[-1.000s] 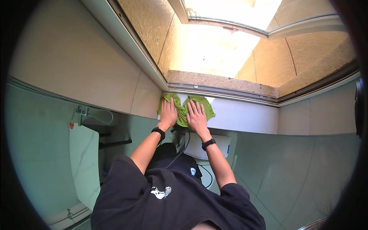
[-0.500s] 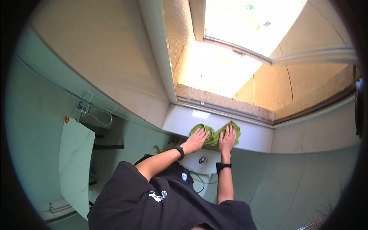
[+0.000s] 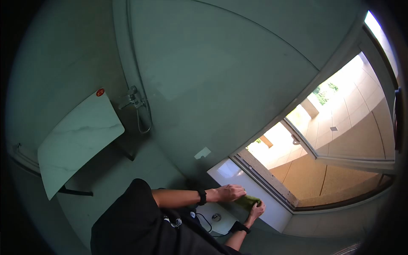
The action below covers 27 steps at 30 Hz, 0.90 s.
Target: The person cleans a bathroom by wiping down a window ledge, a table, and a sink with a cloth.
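Note:
Both hands hold a crumpled green cloth [image 3: 247, 201] over the front edge of the white window sill [image 3: 272, 213]. My left hand [image 3: 231, 192] is closed on the cloth's left end, its back facing up. At the right end, my right hand [image 3: 257, 209] has its fingers curled round the cloth. Below the hands is a white toilet tank [image 3: 208, 211] with a round button on top.
An open window [image 3: 315, 157] stands beyond the sill at right. A marble-patterned table [image 3: 80, 142] is at left, near a wall-mounted shower mixer [image 3: 135, 98] with a hose. A dark cable [image 3: 205, 221] hangs beside the tank.
The view has swung left, towards the shower wall. My hands, earlier spread flat on the cloth on the sill, have closed on it and bunched it up at the sill's edge.

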Motion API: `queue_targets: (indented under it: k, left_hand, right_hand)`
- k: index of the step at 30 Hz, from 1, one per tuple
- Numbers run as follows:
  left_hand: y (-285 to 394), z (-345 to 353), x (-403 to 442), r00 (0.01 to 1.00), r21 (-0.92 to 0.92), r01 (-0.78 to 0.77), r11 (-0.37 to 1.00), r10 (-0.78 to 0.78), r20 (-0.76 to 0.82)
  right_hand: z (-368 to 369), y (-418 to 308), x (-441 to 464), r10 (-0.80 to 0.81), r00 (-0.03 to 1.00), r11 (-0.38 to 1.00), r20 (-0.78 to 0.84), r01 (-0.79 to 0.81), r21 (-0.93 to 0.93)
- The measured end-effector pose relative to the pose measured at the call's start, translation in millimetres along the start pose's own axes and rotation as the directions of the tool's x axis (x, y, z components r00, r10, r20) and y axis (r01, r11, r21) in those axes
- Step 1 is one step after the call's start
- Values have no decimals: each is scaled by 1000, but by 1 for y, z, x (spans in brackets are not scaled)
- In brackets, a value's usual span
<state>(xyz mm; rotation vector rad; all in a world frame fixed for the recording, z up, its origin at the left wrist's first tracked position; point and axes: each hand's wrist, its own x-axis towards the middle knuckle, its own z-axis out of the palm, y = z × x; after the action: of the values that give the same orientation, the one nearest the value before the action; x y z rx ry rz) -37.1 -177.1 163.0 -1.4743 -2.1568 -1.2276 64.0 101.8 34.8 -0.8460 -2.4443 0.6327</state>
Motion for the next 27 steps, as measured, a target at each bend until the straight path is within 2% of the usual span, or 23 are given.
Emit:
queue_targets:
  k: [3,5,9,10,13,14,15,17,18,21,24,25,27]
  left_hand:
    - [6,-54,-16,995,42,21,999,-17,-96]
    - [16,-91,-21,984,57,68,996,-58,-170]
    - [25,-145,-48,963,152,124,980,-82,-257]
    - [31,-157,-56,957,140,155,978,-114,-266]
    - [38,-180,-85,911,70,277,958,-239,-335]
    - [53,-203,-91,906,59,266,962,-228,-356]
    - [59,-216,-98,898,10,282,959,-260,-356]
    - [71,-238,-115,876,-83,319,944,-327,-353]
    - [76,-245,-122,865,-192,339,921,-385,-321]
    - [95,-278,-132,864,-220,291,931,-354,-358]
    - [120,-325,-121,867,-189,321,928,-368,-334]
    - [123,-341,-115,869,-130,286,949,-314,-382]
    - [130,-371,-108,864,-14,217,976,-199,-463]
  right_hand:
    - [-16,-35,-8,-130,991,989,-22,131,62]
    - [-29,-61,-13,-239,966,966,100,225,127]
    - [-59,-127,-32,-431,875,897,218,391,204]
    - [-66,-137,-34,-523,830,851,195,496,173]
    - [-80,-173,-50,-403,891,898,210,342,276]
    - [-97,-207,-62,-374,900,908,225,305,287]
    - [-92,-206,-63,-362,916,892,174,285,351]
    - [-112,-257,-82,-278,949,886,148,194,421]
    - [-110,-263,-81,-299,946,845,125,201,496]
    - [-107,-293,-78,-333,940,695,78,189,694]
    - [-119,-338,-75,-320,947,558,-21,207,804]
    - [-128,-359,-74,-282,957,486,-70,205,850]
    - [-152,-394,-66,-227,958,454,-176,264,851]
